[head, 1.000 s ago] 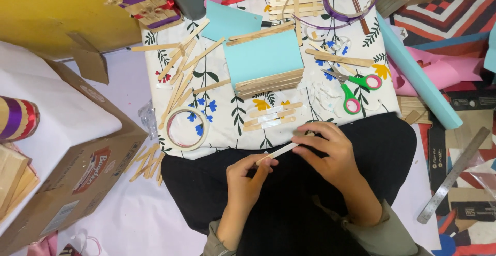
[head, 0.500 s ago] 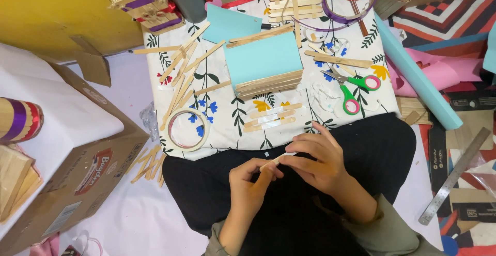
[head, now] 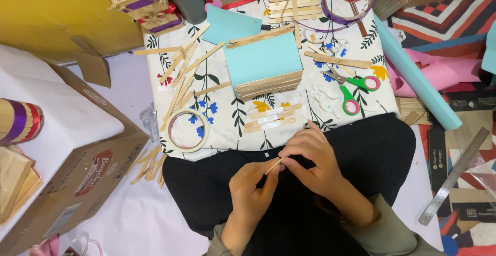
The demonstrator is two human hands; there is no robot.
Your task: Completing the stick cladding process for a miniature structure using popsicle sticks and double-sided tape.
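Note:
Over my lap in black trousers, my left hand (head: 251,187) and my right hand (head: 311,162) pinch the two ends of a thin wooden craft stick (head: 274,165) between fingertips. Just beyond my hands, on the floral cloth (head: 235,116), lie three sticks laid side by side (head: 272,118) with white strips across them. A light blue paper sheet (head: 263,59) rests on a stack of wooden sticks (head: 269,85) further out. A roll of clear tape (head: 186,130) sits at the cloth's near left corner.
Green and pink handled scissors (head: 352,88) lie to the right on the cloth, loose sticks (head: 181,75) to the left. A cardboard box (head: 77,168) stands at my left. A rolled blue sheet (head: 418,75) and a metal ruler (head: 454,176) are at my right.
Both hands have drawn closer together and nearer to my body, with the stick now pinched at both ends; before, the right hand held it closer to the cloth's edge.

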